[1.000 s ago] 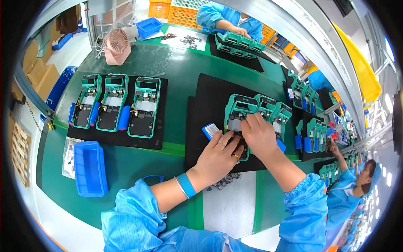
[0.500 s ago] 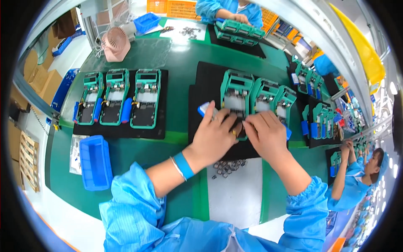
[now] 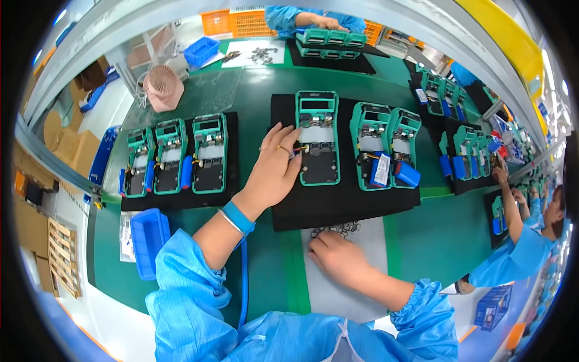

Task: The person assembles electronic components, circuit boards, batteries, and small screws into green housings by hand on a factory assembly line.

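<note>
My left hand (image 3: 278, 166) rests against the left edge of a green device housing (image 3: 318, 172), fingertips and thumb closed along its side beside thin coloured wires. The housing lies open, showing circuit boards and a black lower plate. No battery shows beside it; the spot under my palm is hidden. My right hand (image 3: 339, 258) is down at a pile of small dark clip-like parts (image 3: 348, 228) on a pale grey sheet (image 3: 356, 295). Its fingers are bent together at the pile's edge, and what they hold, if anything, is hidden.
Two more housings (image 3: 369, 145) with blue batteries (image 3: 408, 174) lie right on the black mat (image 3: 289, 208). Three others (image 3: 208, 157) stand left on another mat. A blue bin (image 3: 151, 241), a pink fan (image 3: 163, 87) and co-workers' hands (image 3: 329, 23) are around the table.
My right hand has left the housing and come down to the small parts. My left hand has shifted to the housing's left side, over where a battery lay. The view has shifted.
</note>
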Tool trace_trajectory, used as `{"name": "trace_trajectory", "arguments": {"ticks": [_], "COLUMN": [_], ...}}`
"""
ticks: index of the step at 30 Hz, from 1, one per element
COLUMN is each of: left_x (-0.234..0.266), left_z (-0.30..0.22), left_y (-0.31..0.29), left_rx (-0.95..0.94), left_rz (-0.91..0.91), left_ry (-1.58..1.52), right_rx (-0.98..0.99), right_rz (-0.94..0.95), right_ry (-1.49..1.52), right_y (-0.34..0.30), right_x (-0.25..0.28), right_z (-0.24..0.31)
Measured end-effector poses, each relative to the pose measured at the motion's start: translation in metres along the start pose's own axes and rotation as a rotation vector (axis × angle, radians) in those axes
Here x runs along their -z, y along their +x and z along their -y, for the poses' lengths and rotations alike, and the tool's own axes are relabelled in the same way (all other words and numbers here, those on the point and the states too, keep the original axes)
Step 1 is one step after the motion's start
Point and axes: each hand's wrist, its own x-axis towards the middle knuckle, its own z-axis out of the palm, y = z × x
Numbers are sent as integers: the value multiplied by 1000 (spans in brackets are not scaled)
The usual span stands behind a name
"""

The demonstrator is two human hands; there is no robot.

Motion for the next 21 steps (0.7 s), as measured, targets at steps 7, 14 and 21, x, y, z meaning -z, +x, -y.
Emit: {"name": "trace_trajectory", "arguments": {"ticks": [7,14,21], "left_x": [0,-79,-66], "left_z": [-33,-101,-85], "left_y": [17,40,56], "left_rx": [-170,-476,-375], "left_rz": [-7,259,323], "left_ry": [311,295,113], "right_rx": [-101,-127,-410], "right_rz": [-111,-146,-301], "right_ry": [-108,-85,198], "right_y": [-13,-19,-60], "right_x": [-17,-13,5], "right_z": [9,14,-18]}}
